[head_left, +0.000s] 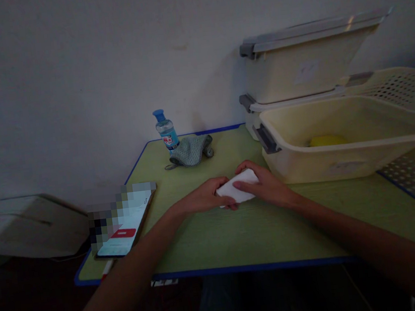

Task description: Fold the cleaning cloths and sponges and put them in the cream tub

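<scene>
Above the middle of the table, a white block point(238, 186) with soft-looking edges is held between both hands. Its exact kind does not show; it could be a sponge or a folded pad. My left hand point(212, 195) grips its left end, with the thumb on the near face. On the right end, my right hand point(261, 184) is closed, its thumb pressed across the face and its fingers behind. Beyond the hands lies a crumpled grey cloth point(190, 151), touching or just in front of an upright clear bottle point(166, 130) with a blue cap and blue liquid.
A cream bin point(315, 163) with a yellow item point(327, 140) inside stands on the right. Lidded boxes point(295, 73) are stacked behind it, near a perforated basket point(405, 88). A tablet point(125, 222) lies at the left edge of the green table point(240, 241). The wall is behind.
</scene>
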Demonstrator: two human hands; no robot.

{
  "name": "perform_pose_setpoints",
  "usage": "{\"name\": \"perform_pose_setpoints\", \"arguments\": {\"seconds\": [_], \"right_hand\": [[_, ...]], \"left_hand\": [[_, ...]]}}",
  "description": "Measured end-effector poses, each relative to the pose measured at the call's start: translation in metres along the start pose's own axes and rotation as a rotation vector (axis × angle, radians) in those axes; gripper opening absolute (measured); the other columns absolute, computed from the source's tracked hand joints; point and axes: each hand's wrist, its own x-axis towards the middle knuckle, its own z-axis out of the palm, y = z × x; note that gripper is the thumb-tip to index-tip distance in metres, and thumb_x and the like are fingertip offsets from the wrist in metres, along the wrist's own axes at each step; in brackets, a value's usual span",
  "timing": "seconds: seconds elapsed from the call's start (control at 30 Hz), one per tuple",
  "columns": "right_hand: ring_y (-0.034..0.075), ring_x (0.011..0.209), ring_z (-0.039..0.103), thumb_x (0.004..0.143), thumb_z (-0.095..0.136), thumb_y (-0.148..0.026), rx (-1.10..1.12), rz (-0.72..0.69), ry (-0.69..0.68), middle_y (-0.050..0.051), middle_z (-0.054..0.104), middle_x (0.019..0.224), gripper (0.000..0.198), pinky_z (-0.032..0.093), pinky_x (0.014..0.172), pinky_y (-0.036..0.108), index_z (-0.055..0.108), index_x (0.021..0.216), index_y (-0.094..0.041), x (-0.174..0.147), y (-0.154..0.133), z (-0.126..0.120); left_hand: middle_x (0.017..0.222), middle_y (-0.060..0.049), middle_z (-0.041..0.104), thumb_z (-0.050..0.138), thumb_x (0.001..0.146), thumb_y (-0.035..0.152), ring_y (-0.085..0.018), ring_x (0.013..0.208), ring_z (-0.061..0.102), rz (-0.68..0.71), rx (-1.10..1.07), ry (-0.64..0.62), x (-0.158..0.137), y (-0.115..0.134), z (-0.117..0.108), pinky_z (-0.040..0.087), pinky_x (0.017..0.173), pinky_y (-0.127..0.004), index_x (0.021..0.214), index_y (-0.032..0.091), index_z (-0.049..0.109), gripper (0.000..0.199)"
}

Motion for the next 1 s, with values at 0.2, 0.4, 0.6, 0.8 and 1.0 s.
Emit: {"name": "perform_pose_setpoints", "arguments": {"seconds": [0.2,0.4,0.6,0.8,1.0], "right_hand": [[0.010,0.045,0.048,0.070,0.059,-0.045,0.063,0.014,0.009,-0.002,0.052,0.063,0.030,0.038,0.038,0.022,0.046,0.081,-0.019,-0.0020,0.0001,0.0041],[0.009,0.049,0.044,0.069,0.061,-0.038,0.012,-0.138,0.054,-0.004,0.049,0.061,0.024,0.034,0.042,0.020,0.049,0.079,-0.019,-0.0033,-0.0013,0.0028],[0.009,0.047,0.048,0.069,0.061,-0.038,0.089,-0.132,0.016,-0.004,0.052,0.059,0.026,0.036,0.040,0.020,0.048,0.080,-0.019,-0.0044,-0.0021,0.0041],[0.009,0.040,0.049,0.077,0.052,-0.041,0.228,-0.134,-0.006,-0.005,0.051,0.052,0.023,0.038,0.035,0.019,0.049,0.076,-0.019,-0.0048,-0.0005,0.0054],[0.008,0.034,0.045,0.078,0.048,-0.044,0.280,-0.111,0.063,-0.006,0.048,0.049,0.026,0.036,0.029,0.018,0.047,0.071,-0.019,-0.0068,-0.0039,0.0068]], "left_hand": [[0.074,-0.004,0.065,0.068,0.062,0.029,-0.012,0.064,0.058,-0.016,0.051,0.055,0.0019,0.0001,0.0021,0.042,0.058,-0.022,0.092,0.010,0.055,0.037],[0.073,-0.002,0.062,0.069,0.060,0.035,-0.010,0.060,0.052,-0.036,0.101,0.041,0.0008,0.0025,0.0021,0.036,0.053,-0.020,0.088,0.009,0.062,0.039],[0.075,-0.006,0.067,0.064,0.067,0.041,-0.012,0.062,0.057,0.021,0.036,-0.004,0.0016,-0.0024,0.0022,0.039,0.056,-0.021,0.085,0.009,0.066,0.037],[0.071,-0.006,0.069,0.068,0.066,0.037,-0.012,0.060,0.061,0.011,-0.075,-0.008,0.0040,-0.0019,0.0061,0.042,0.056,-0.020,0.084,0.009,0.067,0.034],[0.070,-0.006,0.070,0.070,0.064,0.038,-0.011,0.056,0.061,-0.002,-0.146,-0.035,0.0026,0.0027,0.0080,0.042,0.052,-0.018,0.083,0.009,0.067,0.035]]}}
